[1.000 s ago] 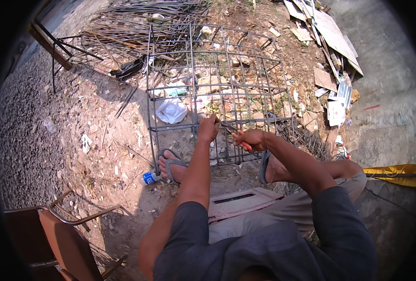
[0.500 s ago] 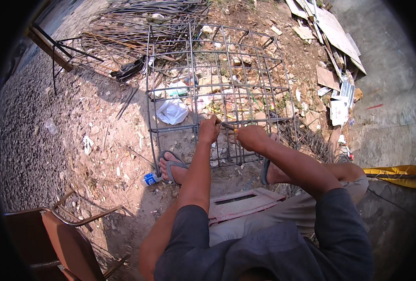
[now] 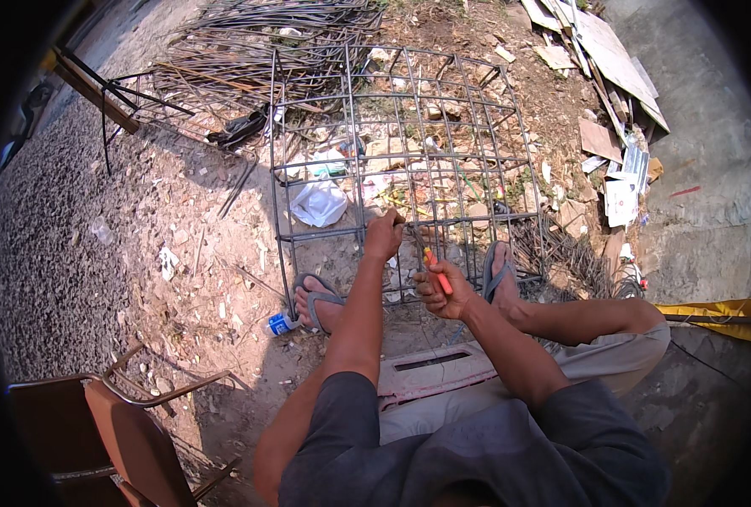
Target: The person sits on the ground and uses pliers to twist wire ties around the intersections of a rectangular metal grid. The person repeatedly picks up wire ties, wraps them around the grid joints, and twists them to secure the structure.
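Note:
A rebar cage (image 3: 430,157) of dark steel bars tied in a grid lies in front of me, its near end between my feet. My left hand (image 3: 382,235) is closed over the cage's near crossbar; its palm hides whether a wire is also in the fingers. Just right of it and nearer to me, my right hand (image 3: 446,291) grips a red-handled tool (image 3: 436,272) with a yellow band. The tool's thin dark metal end points away from me, toward the crossbar; its tip is hard to make out against the bars.
Loose rebar (image 3: 257,51) is heaped at the far left. Plastic bags (image 3: 319,203) and rubble lie under the cage. A bottle (image 3: 281,324) touches my left sandal. A brown chair (image 3: 135,431) stands near left. Boards (image 3: 616,63) lie far right. I sit on a pale plastic stool (image 3: 430,367).
My right hand has moved back toward me and turned, so the red handle now shows. My left hand has stayed at the crossbar.

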### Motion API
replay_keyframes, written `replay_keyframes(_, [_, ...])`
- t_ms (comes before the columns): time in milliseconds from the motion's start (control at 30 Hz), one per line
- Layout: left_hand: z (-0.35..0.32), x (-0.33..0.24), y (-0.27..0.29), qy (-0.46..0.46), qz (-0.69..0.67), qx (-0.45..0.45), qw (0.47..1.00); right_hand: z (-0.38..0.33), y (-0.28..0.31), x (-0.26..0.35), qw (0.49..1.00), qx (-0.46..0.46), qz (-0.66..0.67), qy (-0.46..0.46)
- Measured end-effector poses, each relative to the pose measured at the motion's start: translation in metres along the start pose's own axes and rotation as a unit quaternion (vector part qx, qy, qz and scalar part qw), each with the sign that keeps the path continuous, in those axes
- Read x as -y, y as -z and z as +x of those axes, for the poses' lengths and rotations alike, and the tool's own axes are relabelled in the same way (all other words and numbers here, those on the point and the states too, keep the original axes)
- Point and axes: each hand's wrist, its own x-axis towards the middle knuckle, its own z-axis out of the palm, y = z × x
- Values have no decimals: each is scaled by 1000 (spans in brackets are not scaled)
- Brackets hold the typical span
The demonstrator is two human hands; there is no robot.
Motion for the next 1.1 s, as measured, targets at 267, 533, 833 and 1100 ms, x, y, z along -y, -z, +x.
replay_keyframes(267, [1, -1, -1, -3, 19, -23, 1000, -2, -15, 20, 873, -298, -383, 51])
replay_keyframes(533, [-1, -3, 1, 19, -40, -14, 999, 0, 17, 6, 999, 26, -2, -23])
replay_keyframes(833, [-3, -7, 2, -27, -19, -91, 995, -4, -14, 20, 877, -284, -382, 65])
replay_keyframes(1100, [-33, -47, -27, 69, -93, -215, 970, -11, 4, 27, 956, -144, -252, 47])
